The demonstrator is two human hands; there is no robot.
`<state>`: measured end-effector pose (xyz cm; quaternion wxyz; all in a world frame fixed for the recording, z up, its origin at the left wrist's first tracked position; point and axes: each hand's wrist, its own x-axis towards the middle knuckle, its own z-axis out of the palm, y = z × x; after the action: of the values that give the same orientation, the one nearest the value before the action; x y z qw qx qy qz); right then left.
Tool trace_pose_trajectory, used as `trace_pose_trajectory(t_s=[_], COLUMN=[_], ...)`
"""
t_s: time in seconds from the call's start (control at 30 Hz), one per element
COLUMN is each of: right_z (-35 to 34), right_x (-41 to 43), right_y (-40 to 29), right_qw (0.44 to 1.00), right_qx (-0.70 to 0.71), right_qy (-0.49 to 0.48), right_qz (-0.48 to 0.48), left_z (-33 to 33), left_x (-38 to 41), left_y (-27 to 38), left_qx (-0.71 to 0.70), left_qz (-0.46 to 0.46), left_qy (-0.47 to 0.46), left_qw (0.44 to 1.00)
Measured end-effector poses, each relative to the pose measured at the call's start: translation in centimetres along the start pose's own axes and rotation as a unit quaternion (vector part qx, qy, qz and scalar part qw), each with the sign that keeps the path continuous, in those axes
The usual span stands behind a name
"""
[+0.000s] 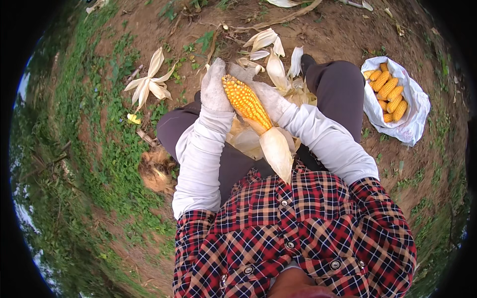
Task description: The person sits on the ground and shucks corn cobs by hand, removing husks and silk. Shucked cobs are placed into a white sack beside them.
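A yellow corn cob [248, 104] slants between my two gloved hands, its kernels bare and its tip pointing away from me. Pale husk [276, 151] still hangs from its base towards my plaid shirt. My left hand [217, 85] presses against the left side of the cob near the tip. On the other side, my right hand [266, 91] holds it, with the fingers partly hidden behind the tip. Loose dry husks [244, 139] lie beneath the cob between my legs.
At the right, a white woven sack [417, 111] stands open with several husked cobs [387, 88] inside. Dry husks [277, 70] lie ahead on the soil, and another spread husk [149, 82] is at the left. Brown fibrous material [156, 169] lies beside my left leg, near green weeds.
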<state>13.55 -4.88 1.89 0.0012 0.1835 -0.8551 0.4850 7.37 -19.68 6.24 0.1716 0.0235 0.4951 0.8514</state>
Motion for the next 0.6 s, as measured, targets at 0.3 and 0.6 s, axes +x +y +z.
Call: trace_pose_trajectory(t_s=[0.3, 0.6], right_z=[2.6, 2.9], right_x=[-0.2, 0.8], right_y=[-1.0, -1.5], right_qw=[0.902, 0.699], right_qx=[0.323, 0.638], right_qy=[0.186, 0.213], right_qz=[0.217, 0.240], left_z=[1.8, 2.6], left_x=[-0.6, 0.0], left_y=[0.6, 0.6], left_qx=[0.171, 0.212], left_qz=[0.112, 0.109], left_qy=[0.180, 0.140], left_qw=[0.962, 0.961])
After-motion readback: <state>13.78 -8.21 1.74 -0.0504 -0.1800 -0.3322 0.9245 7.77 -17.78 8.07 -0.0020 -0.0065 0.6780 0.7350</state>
